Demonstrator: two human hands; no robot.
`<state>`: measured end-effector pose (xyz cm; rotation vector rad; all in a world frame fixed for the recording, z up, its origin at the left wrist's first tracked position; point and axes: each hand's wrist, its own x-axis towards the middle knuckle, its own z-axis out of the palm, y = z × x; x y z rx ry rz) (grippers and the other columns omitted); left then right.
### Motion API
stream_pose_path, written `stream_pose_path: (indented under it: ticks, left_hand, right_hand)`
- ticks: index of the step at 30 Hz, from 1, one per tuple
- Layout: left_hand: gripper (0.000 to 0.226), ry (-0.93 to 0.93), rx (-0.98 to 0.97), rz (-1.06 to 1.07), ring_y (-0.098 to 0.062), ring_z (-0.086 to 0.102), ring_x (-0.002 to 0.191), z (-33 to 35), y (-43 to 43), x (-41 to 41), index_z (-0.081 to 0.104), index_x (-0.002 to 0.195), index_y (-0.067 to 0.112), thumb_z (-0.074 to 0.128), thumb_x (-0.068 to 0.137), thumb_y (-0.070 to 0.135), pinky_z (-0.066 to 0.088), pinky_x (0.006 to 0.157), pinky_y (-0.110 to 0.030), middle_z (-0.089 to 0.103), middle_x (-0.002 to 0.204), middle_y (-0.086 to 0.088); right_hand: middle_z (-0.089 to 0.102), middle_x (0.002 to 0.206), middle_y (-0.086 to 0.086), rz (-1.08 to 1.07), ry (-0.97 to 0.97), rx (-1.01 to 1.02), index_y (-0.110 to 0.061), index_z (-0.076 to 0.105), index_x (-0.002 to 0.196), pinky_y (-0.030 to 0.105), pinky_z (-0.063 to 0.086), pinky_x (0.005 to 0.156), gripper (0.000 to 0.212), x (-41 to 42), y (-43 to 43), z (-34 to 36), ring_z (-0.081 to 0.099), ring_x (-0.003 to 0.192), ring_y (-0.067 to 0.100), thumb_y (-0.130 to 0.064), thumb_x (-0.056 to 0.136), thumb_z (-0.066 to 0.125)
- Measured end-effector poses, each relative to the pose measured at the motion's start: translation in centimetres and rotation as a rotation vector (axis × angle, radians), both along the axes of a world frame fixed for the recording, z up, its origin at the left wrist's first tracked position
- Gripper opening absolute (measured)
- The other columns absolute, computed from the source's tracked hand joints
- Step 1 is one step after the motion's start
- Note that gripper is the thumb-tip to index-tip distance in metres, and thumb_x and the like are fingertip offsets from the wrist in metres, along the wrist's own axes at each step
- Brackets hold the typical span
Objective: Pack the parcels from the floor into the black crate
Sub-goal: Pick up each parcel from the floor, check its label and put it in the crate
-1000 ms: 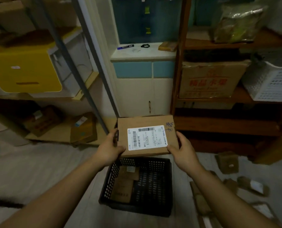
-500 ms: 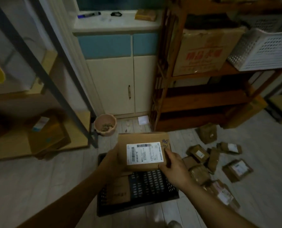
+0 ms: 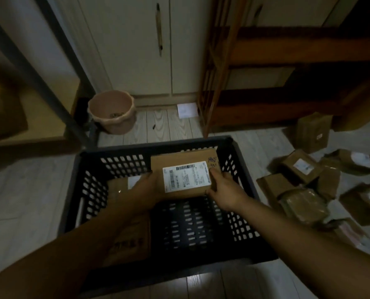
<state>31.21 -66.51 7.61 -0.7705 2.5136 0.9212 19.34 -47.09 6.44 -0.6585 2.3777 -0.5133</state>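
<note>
Fig. I am holding the labelled parcel (image 3: 183,169) flat and label-up inside the black crate (image 3: 158,145), toward its far right corner, beside another parcel (image 3: 132,234) lying along the left side, seemingly to seat it level in the free space. My left hand (image 3: 145,189) is gripping its left edge and my right hand (image 3: 225,190) is pinching its right edge, both arms reaching forward and down over the near rim. Other parcels (image 3: 303,167) are lying heaped on the floor (image 3: 28,201), right of the crate.
</note>
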Motion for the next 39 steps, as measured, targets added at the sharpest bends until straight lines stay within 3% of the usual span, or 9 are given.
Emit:
stream_pose_path:
  ticks: [4, 8, 12, 18, 22, 27, 32, 35, 39]
  left_hand:
    - [0.082, -0.029, -0.089, -0.04, -0.026, 0.038, 0.131, -7.7, -1.3, -1.6, 0.02, 0.149, 0.017, 0.066, 0.083, 0.037, 0.03, 0.111, -0.035, 0.033, 0.146, -0.012]
    - [0.08, -0.012, -0.104, -0.013, -0.026, 0.04, 0.129, -10.8, -1.9, -2.2, 0.024, 0.148, 0.017, 0.067, 0.082, 0.035, 0.031, 0.111, -0.038, 0.037, 0.144, -0.012]
    - [0.069, -0.14, -0.078, -0.06, -0.026, 0.033, 0.136, -11.9, -1.1, -2.9, 0.022, 0.147, 0.014, 0.057, 0.09, 0.031, 0.024, 0.113, -0.035, 0.031, 0.15, -0.012]
    - [0.081, -0.342, -0.206, -0.237, -0.03, 0.012, 0.144, -14.6, -1.0, -4.8, 0.006, 0.15, 0.016, 0.051, 0.09, 0.047, 0.013, 0.118, -0.043, 0.011, 0.156, -0.013]
    - [0.083, -0.384, -0.248, -0.352, -0.033, 0.005, 0.145, -16.4, -1.8, -5.2, 0.001, 0.15, 0.016, 0.047, 0.091, 0.051, 0.007, 0.117, -0.047, 0.002, 0.157, -0.015]
    - [0.083, -0.333, -0.473, -0.399, -0.032, -0.009, 0.145, -19.2, -1.5, -3.9, 0.011, 0.15, 0.021, 0.044, 0.086, 0.062, 0.004, 0.116, -0.057, -0.008, 0.158, -0.009]
    - [0.081, -0.312, -0.376, -0.43, -0.032, -0.009, 0.145, -17.3, -2.2, -4.3, 0.009, 0.15, 0.026, 0.048, 0.086, 0.058, 0.007, 0.113, -0.059, -0.009, 0.158, -0.006]
    - [0.09, -0.333, -0.292, -0.314, -0.03, -0.01, 0.145, -12.6, -2.7, -3.4, -0.001, 0.15, 0.025, 0.05, 0.084, 0.059, 0.006, 0.113, -0.06, -0.011, 0.158, -0.004]
    - [0.078, -0.372, -0.257, -0.202, -0.033, -0.008, 0.145, -1.0, -1.3, -0.5, 0.001, 0.151, 0.021, 0.043, 0.092, 0.05, 0.006, 0.116, -0.055, -0.009, 0.158, -0.01]
  right_hand:
    - [0.036, 0.136, 0.015, 0.015, 0.017, 0.021, -0.035, 0.02, 0.147, 0.031, 0.041, 0.099, 0.066, -1.5, -1.0, -6.8, 0.05, 0.116, 0.032, -0.028, 0.092, 0.055]
    - [0.034, 0.141, 0.015, 0.025, -0.017, 0.051, -0.032, 0.024, 0.145, 0.034, 0.036, 0.102, 0.064, -3.0, -2.7, -9.3, 0.043, 0.124, 0.03, -0.024, 0.091, 0.056]
    - [0.03, 0.144, 0.015, -0.026, -0.075, 0.108, -0.033, 0.026, 0.145, 0.035, 0.037, 0.108, 0.066, -3.8, -2.8, -10.9, 0.043, 0.126, 0.032, -0.023, 0.089, 0.059]
    - [0.036, 0.145, 0.016, -0.116, -0.126, 0.115, -0.029, 0.029, 0.146, 0.04, 0.041, 0.106, 0.067, -4.5, -2.9, -14.9, 0.047, 0.124, 0.032, -0.018, 0.086, 0.058]
    - [0.026, 0.146, 0.017, -0.146, -0.105, 0.136, -0.031, 0.023, 0.148, 0.038, 0.037, 0.107, 0.064, -4.9, -3.2, -16.2, 0.042, 0.127, 0.035, -0.018, 0.092, 0.053]
    - [0.007, 0.154, 0.017, -0.081, -0.183, 0.164, -0.03, 0.012, 0.151, 0.037, 0.025, 0.113, 0.067, -4.4, -3.7, -18.3, 0.027, 0.136, 0.037, -0.019, 0.095, 0.047]
    - [-0.013, 0.157, 0.015, -0.051, -0.237, 0.295, -0.03, 0.004, 0.152, 0.048, 0.019, 0.117, 0.085, -4.5, -3.9, -18.5, 0.009, 0.143, 0.04, -0.027, 0.089, 0.061]
    - [0.0, 0.158, 0.01, -0.085, -0.228, 0.23, -0.028, 0.013, 0.151, 0.05, 0.025, 0.114, 0.089, -4.4, -3.7, -13.6, 0.017, 0.141, 0.037, -0.039, 0.082, 0.067]
    - [0.026, 0.151, 0.013, -0.021, -0.24, 0.169, -0.022, 0.032, 0.143, 0.037, 0.031, 0.111, 0.076, -2.9, -2.6, -2.2, 0.033, 0.133, 0.031, -0.056, 0.079, 0.054]
